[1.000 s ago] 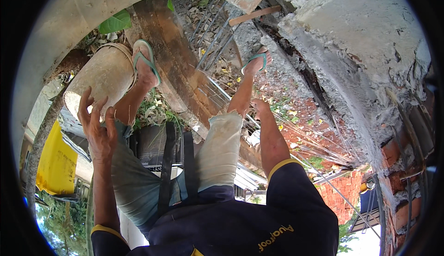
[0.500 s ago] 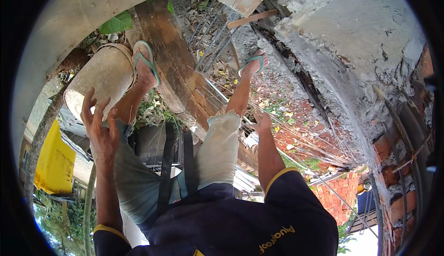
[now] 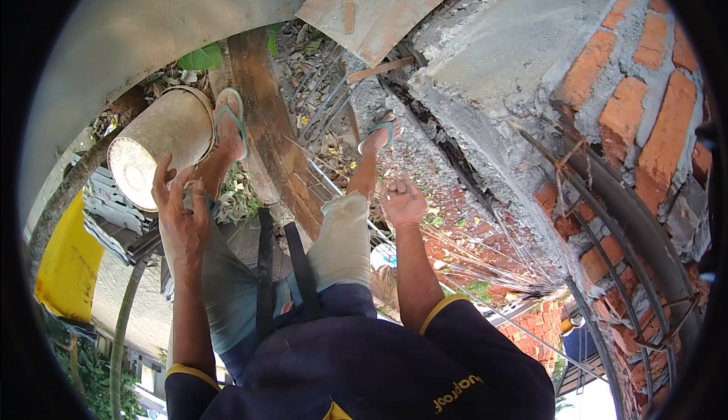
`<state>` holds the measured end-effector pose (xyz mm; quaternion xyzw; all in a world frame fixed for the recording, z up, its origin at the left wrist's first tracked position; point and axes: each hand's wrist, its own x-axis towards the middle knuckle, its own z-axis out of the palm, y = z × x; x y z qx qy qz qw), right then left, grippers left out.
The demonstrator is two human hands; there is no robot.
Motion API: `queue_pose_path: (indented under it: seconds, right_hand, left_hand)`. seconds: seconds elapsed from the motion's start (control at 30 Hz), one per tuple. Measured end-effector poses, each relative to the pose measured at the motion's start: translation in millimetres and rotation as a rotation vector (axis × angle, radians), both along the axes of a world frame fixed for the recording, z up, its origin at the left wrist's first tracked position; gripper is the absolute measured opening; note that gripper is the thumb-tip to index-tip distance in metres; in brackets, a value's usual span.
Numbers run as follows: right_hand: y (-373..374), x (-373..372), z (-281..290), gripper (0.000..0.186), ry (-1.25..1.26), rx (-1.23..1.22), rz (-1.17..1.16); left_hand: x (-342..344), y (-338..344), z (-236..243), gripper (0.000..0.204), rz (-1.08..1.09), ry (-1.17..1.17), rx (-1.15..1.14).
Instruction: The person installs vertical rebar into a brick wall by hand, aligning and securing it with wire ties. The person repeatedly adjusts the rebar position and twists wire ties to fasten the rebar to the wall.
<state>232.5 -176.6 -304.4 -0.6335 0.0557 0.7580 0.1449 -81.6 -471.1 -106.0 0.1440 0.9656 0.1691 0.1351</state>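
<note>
My left hand is raised at the left, its fingers apart and loosely curved, with nothing visible in them. Beyond it a dirty off-white bucket lies on its side by my sandalled left foot. My right hand is turned palm up, fingers slightly bent and empty, over rubble and reddish soil. My right foot, in a green-strapped sandal, rests on broken grey concrete. A long brown wooden plank runs between my feet.
Red brickwork with dark pipe and rebar rises at the right. A grey board overhangs at the top, beside a curved grey surface. Stacked light slats, a yellow sheet and a pole are at the left.
My view has shifted, showing more brick wall at the right. My right hand has lifted and turned palm up with fingers spread a little. My left hand stays raised.
</note>
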Motion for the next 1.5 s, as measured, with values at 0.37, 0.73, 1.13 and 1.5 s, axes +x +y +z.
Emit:
queue_pose_path:
  seconds: [0.37, 0.73, 1.13, 1.5]
  right_hand:
    - [53, -67, 138, 0.032, 0.234, 0.009, 0.343]
    - [107, -54, 215, 0.036, 0.059, 0.368, 0.944]
    - [163, -36, 193, 0.032, 0.105, 0.687, 0.956]
    - [183, -31, 295, 0.043, -0.067, 1.115, 1.1]
  left_hand:
    - [17, 91, 74, 0.024, -0.013, 0.183, 0.44]
    - [29, 250, 191, 0.028, -0.36, 0.091, 1.026]
    - [42, 358, 415, 0.02, -0.813, 0.832, 1.608]
    - [97, 386, 615, 0.033, -1.11, 0.624, 1.711]
